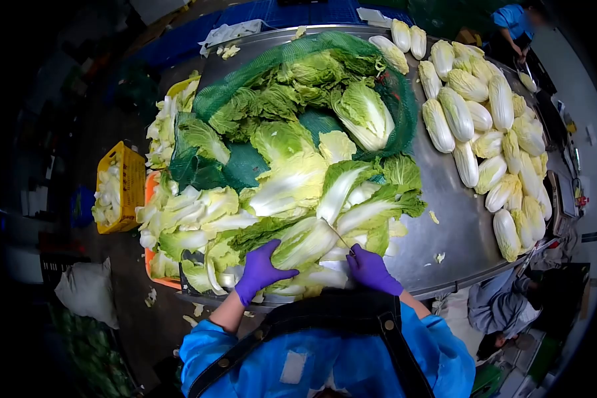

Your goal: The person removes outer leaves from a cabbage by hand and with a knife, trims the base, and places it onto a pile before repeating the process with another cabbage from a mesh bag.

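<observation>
A napa cabbage (306, 241) lies on loose leaves at the near side of the metal table, its white base toward the right. My left hand (264, 268), in a purple glove, grips its left end, thumb on the near side. In my right hand (373, 268), also gloved, is a knife (339, 234), its thin blade reaching to the cabbage's base. The handle is hidden in my fingers. Beyond them, loose cabbage leaves (292, 186) cover the mouth of a green mesh bag (404, 99). A whole green-leaved cabbage (365, 116) rests inside the bag.
Trimmed cabbages (454, 113) are piled along the right side of the metal table (438, 232). An orange crate (150, 255) full of leaves stands against the left edge, with a yellow crate (134, 186) farther left. A co-worker (513, 26) stands at the far right.
</observation>
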Motion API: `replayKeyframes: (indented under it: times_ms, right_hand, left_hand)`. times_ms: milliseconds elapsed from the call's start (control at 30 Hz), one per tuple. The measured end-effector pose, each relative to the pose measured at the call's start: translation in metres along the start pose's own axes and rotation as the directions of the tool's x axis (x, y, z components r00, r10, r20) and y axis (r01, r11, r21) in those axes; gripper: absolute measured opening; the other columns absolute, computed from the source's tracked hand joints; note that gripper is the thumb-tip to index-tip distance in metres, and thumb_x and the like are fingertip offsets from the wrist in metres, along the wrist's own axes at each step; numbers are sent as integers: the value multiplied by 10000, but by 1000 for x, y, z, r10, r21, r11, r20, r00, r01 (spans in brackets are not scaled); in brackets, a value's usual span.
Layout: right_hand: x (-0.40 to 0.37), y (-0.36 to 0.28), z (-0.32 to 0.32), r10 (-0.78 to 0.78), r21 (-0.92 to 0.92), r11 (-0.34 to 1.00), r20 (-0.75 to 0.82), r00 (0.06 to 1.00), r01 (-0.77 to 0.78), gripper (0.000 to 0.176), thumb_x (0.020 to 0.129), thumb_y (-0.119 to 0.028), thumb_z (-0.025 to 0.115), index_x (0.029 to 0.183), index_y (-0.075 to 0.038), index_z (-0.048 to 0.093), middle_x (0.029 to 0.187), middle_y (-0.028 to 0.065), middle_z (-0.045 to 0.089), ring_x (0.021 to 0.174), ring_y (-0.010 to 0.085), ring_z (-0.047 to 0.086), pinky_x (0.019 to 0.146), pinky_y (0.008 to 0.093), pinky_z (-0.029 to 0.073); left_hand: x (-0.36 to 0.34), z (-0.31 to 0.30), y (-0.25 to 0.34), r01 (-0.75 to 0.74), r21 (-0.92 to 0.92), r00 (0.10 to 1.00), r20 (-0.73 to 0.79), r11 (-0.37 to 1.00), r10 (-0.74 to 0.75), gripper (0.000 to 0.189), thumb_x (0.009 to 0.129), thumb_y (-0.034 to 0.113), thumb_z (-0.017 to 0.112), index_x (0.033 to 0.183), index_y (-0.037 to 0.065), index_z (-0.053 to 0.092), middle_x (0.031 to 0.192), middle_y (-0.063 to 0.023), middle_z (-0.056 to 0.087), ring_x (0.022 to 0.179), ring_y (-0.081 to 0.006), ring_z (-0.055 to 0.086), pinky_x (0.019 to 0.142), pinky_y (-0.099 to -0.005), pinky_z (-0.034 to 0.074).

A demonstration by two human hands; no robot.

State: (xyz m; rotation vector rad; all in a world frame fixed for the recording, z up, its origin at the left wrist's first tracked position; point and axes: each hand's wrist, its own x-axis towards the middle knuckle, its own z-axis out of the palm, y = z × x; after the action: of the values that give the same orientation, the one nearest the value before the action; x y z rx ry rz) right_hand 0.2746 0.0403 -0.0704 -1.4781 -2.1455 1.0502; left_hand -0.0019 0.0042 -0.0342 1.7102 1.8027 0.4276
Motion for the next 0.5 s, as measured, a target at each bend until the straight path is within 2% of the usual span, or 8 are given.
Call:
replayKeyframes:
  times_ms: [100, 200, 400, 500]
  right_hand:
    - [-4, -5, -11, -22, 62, 998, -12, 1000, 23, 156, 831, -203, 526, 858, -56, 480, 697, 176, 566, 602, 367, 559, 529, 446, 442]
    - [-4, -6, -9, 7, 69, 998, 71, 997, -12, 155, 834, -206, 518, 852, -57, 478, 706, 181, 568, 610, 370, 558, 534, 446, 442]
    - [2, -10, -13, -10, 26, 1000, 56, 998, 9, 162, 825, -206, 530, 851, -56, 476, 652, 173, 558, 583, 365, 556, 517, 441, 440]
    - [2, -11, -12, -9, 103, 995, 20, 1000, 7, 169, 822, -208, 534, 848, -54, 470, 658, 177, 556, 580, 362, 557, 515, 441, 440]
  left_hand:
    - [0, -3, 1, 25, -54, 999, 26, 998, -24, 828, 502, 465, 782, 1115, -30, 531, 1087, -206, 569, 987, -306, 571, 870, -352, 440]
    - [1, -5, -3, 47, -77, 997, 58, 996, -43, 825, 503, 462, 783, 1117, -28, 532, 1091, -204, 569, 993, -303, 570, 874, -351, 438]
    - [6, -9, -1, 81, -84, 994, 85, 993, -73, 815, 509, 460, 782, 1121, -18, 535, 1090, -193, 573, 1000, -295, 568, 878, -346, 436]
    - [6, -10, -6, 86, -130, 993, 94, 988, -74, 814, 508, 459, 782, 1122, -16, 536, 1088, -192, 575, 1001, -293, 568, 878, -345, 436]
